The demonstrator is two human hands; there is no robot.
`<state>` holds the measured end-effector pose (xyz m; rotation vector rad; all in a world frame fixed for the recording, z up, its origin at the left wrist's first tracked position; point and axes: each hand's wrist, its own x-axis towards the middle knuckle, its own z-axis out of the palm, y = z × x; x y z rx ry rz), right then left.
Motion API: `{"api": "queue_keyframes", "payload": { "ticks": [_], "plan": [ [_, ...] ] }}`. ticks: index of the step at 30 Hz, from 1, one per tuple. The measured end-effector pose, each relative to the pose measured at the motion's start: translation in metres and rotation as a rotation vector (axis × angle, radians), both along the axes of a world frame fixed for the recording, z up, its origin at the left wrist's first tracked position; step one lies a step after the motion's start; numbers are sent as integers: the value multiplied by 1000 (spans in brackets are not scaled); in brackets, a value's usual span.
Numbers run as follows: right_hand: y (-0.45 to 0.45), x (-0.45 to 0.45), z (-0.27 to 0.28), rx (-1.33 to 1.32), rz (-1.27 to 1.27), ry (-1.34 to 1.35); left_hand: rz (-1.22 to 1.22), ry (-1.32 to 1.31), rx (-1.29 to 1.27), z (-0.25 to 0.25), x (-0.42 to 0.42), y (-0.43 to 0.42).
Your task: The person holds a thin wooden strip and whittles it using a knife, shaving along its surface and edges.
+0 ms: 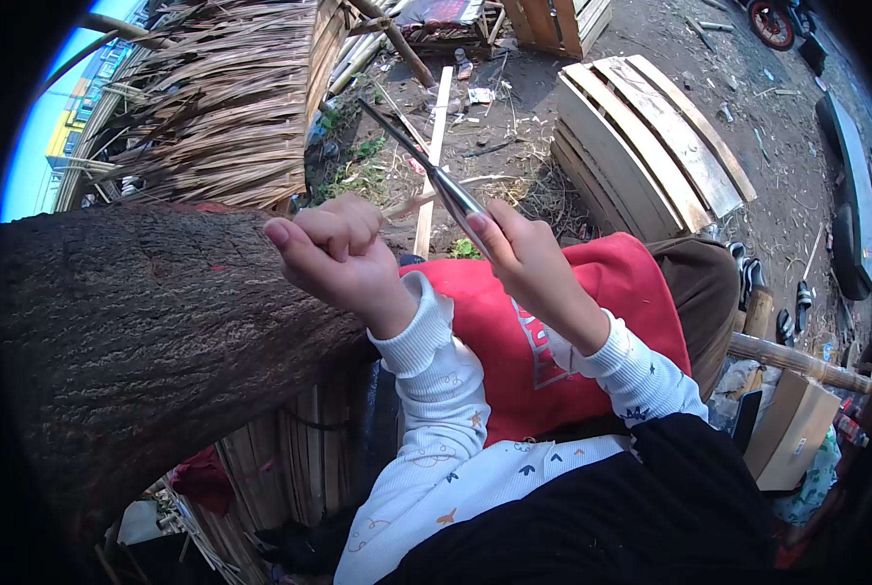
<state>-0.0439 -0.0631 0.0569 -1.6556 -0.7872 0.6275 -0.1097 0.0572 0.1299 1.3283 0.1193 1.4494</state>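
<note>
My right hand (pixel 531 268) is closed around the silver metal handle of a knife (pixel 455 193). Its slim dark blade points up and to the left, away from my body, and looks thin from this angle. To the left of it, my left hand (pixel 343 255) is curled into a fist with the thumb sticking out. Nothing shows in that fist, and it is apart from the knife. Beneath both hands a red cloth (pixel 640 292) with pale lettering lies across my lap. A thick, rough-barked tree trunk (pixel 163 322) runs close beside my left hand.
Slatted wooden crates (pixel 640 136) sit on the dirt ground ahead. A bundle of dried palm-like strips (pixel 212 107) stands behind the trunk. A long wooden strip (pixel 434 146) lies ahead. To the right are a bamboo pole (pixel 796 361), sandals (pixel 803 302) and a wooden box (pixel 792 434).
</note>
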Motion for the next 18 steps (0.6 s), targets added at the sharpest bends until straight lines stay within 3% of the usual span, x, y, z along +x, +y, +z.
{"api": "queue_keyframes", "payload": {
  "ticks": [3,6,9,12,15,18],
  "plan": [
    [-2,-5,4,294,-24,4,81,-39,-51,3,-4,11],
    [6,-8,-38,246,-45,119,161,-49,-125,5,-9,16],
    [23,-2,-86,-332,-10,-217,241,-25,-121,1,-11,17],
    [21,10,-109,-438,-18,17,132,-53,-106,1,-23,30],
    [20,15,-104,-356,1,133,208,-100,-161,-2,-30,36],
    [15,21,-51,-184,35,252,288,-129,-191,1,-34,46]
  ]
}}
